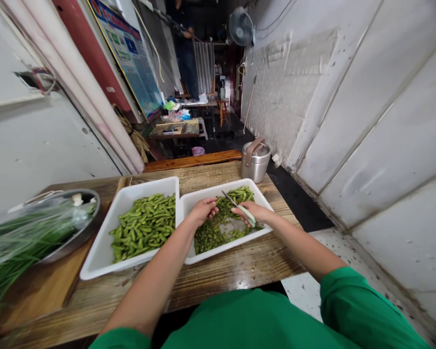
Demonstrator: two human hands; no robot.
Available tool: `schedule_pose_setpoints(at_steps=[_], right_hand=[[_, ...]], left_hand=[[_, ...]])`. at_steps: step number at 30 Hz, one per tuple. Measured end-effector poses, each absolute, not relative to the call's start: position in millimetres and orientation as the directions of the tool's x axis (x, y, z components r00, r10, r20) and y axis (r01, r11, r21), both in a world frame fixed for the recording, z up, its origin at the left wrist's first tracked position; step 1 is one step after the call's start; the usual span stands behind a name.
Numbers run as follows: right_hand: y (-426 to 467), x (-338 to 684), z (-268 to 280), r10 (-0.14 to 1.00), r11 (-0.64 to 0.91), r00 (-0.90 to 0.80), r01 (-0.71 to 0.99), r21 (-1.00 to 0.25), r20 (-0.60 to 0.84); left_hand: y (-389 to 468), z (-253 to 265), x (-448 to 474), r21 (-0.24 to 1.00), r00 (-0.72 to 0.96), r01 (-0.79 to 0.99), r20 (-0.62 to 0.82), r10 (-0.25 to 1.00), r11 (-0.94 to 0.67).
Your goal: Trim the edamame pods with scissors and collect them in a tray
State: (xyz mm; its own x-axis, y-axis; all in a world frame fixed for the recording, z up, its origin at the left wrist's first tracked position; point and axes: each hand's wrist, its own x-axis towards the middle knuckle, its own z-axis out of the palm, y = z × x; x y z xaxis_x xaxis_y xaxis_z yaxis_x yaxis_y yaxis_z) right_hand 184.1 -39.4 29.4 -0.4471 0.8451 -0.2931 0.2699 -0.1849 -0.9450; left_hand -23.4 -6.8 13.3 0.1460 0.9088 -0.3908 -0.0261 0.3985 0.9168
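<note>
My right hand (253,212) grips a pair of scissors (247,216) with pale green handles, their dark blades pointing up and left. It is over the right white tray (263,193), which holds green edamame pods (244,194) and small trimmed bits. Above the same tray's left side, my left hand (204,210) has its fingers curled together. Whatever may be between those fingertips is too small to make out. Beside it, the left white tray (130,191) carries a broad heap of edamame pods (145,225).
On the left, a metal bowl (97,201) and bagged long green stalks (32,242) rest on a wooden board (54,291). A lidded steel pot (256,162) stands at the table's far right corner. Beyond are a cluttered low table (176,128) and a standing person (185,53).
</note>
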Motion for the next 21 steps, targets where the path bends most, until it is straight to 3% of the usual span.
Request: schedule_pose_setpoints(at_steps=[5, 12, 18, 21], right_hand=[[-39.1, 183.7, 28.5, 0.817, -0.204, -0.473, 0.299, -0.932, -0.331], [-42.9, 180.7, 29.6, 0.829, -0.060, -0.517, 0.296, -0.953, -0.213], [-42.5, 183.2, 31.2, 0.815, 0.016, -0.547, 0.354, -0.935, -0.193], [-39.8, 184.2, 26.8, 0.853, 0.010, -0.489, 0.369, -0.929, -0.185]], left_hand=[[-3.9, 13.4, -20.7, 0.942, 0.117, -0.010, -0.331, 0.936, 0.334], [-6.8, 19.3, -20.7, 0.914, 0.114, -0.100, -0.382, 0.917, 0.394], [-5.2, 27.3, -23.9, 0.797, 0.245, -0.300, -0.466, 0.850, 0.524], [-4.6, 25.7, -24.1, 0.826, 0.168, -0.262, -0.471, 0.866, 0.500]])
